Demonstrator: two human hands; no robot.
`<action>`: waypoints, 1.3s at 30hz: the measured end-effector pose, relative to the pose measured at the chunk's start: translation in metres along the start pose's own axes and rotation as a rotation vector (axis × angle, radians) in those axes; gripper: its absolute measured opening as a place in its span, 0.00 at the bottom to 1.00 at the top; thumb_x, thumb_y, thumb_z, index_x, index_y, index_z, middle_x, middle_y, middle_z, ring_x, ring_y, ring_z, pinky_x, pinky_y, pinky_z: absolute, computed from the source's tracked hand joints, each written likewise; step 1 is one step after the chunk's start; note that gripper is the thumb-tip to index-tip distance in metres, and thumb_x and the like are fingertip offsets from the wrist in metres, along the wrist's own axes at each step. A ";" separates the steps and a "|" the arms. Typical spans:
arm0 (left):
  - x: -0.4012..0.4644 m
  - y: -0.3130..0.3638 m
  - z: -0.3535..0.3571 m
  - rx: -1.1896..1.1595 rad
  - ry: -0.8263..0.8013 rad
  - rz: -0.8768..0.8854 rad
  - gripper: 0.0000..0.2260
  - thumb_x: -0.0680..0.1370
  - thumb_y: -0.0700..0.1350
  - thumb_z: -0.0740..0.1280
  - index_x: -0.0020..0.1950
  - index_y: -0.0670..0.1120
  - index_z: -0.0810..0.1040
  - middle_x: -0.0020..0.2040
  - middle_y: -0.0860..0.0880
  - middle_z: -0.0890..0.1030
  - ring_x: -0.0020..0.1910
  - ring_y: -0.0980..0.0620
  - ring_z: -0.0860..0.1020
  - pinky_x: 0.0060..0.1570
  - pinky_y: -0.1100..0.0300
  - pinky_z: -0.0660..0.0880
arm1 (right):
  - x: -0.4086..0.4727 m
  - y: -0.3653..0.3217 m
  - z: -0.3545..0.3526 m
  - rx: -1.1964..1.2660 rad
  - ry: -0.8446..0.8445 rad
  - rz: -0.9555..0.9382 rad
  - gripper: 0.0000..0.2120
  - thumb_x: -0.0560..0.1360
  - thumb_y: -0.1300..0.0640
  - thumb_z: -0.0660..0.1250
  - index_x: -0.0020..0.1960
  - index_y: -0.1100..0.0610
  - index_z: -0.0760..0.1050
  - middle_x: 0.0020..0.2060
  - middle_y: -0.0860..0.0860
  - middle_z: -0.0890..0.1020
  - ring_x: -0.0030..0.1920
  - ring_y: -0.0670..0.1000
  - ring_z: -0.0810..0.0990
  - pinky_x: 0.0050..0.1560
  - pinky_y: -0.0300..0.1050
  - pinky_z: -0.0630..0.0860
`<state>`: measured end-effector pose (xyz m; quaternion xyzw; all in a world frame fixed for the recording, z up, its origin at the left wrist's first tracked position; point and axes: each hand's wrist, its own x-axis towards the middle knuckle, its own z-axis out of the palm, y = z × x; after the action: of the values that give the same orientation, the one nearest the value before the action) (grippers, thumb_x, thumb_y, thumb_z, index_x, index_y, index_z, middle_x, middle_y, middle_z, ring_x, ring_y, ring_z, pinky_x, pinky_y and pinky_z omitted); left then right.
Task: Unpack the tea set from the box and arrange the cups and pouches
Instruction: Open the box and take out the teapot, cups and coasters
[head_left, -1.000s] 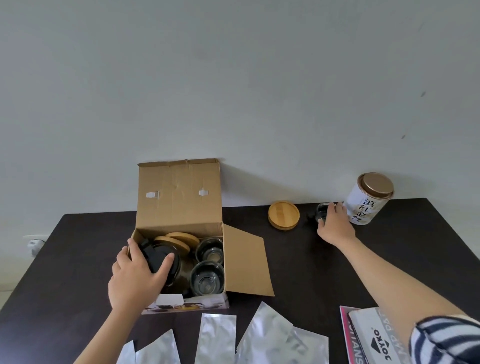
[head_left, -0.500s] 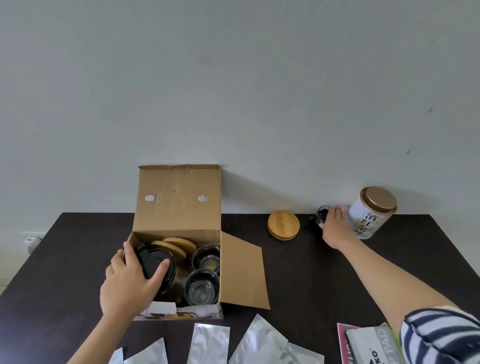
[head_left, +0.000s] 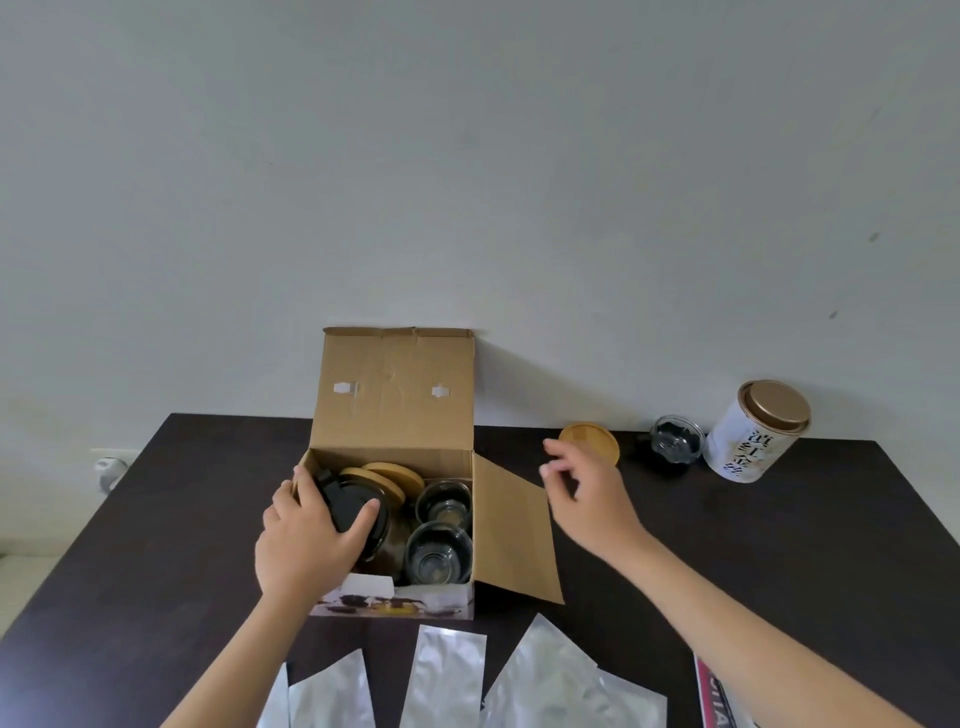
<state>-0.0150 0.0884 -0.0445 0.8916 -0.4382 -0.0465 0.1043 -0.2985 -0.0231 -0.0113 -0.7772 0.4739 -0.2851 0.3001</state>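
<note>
Pale grey wall fills the upper half of the frame; below it a dark brown table (head_left: 779, 545) runs across the lower half. Since the earlier frame the right hand (head_left: 592, 499) has left the small glass cup (head_left: 677, 446) at the upper right of the table and pulled back toward the centre, where it now hangs above the table with its fingers loosely curled and apart, holding nothing. That cup now stands alone, clear glass with dark contents, between a round bamboo lid (head_left: 595, 447) lying flat and a white cylindrical tin (head_left: 756, 431). The tin has a bronze metal lid and large black Chinese characters on its side, too skewed to read.

The left hand (head_left: 306, 540) has stayed at the left of the open cardboard box (head_left: 395, 395), fingers spread around a black round-bodied teapot (head_left: 358, 514) inside it. Beside the pot, still in the box, lie two bamboo discs (head_left: 389, 475) and two clear glass cups (head_left: 441, 530), one behind the other. The box's brown corrugated lid stands upright against the wall, a side flap folds out to the right, and its front face carries a printed photograph of tea ware.

Along the bottom edge lie several flat silver foil pouches (head_left: 447, 675), smooth and matte. At the lower right corner a pink-and-white printed pad (head_left: 719, 706) shows letters cut off by the frame.
</note>
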 end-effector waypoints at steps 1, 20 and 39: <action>0.000 0.000 0.000 -0.005 -0.002 0.002 0.46 0.71 0.72 0.55 0.77 0.42 0.48 0.73 0.38 0.62 0.69 0.37 0.65 0.58 0.45 0.72 | -0.004 -0.016 0.010 0.035 -0.030 -0.038 0.17 0.78 0.56 0.65 0.67 0.57 0.73 0.57 0.49 0.79 0.50 0.40 0.78 0.53 0.39 0.75; -0.003 -0.001 -0.003 -0.064 0.010 0.011 0.46 0.71 0.72 0.56 0.77 0.42 0.47 0.73 0.39 0.62 0.70 0.39 0.65 0.61 0.48 0.71 | 0.004 -0.098 0.087 -0.729 -0.595 -0.014 0.25 0.71 0.35 0.64 0.53 0.56 0.75 0.58 0.56 0.78 0.72 0.63 0.60 0.70 0.69 0.39; -0.002 -0.003 -0.003 -0.052 0.006 0.013 0.46 0.72 0.72 0.55 0.77 0.42 0.48 0.73 0.38 0.62 0.69 0.38 0.65 0.59 0.46 0.72 | 0.003 0.013 -0.027 -0.229 -0.061 0.438 0.25 0.66 0.50 0.73 0.60 0.56 0.73 0.53 0.53 0.78 0.49 0.52 0.79 0.43 0.44 0.76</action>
<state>-0.0137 0.0917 -0.0425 0.8859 -0.4422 -0.0546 0.1291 -0.3246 -0.0356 -0.0030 -0.6930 0.6511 -0.1342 0.2790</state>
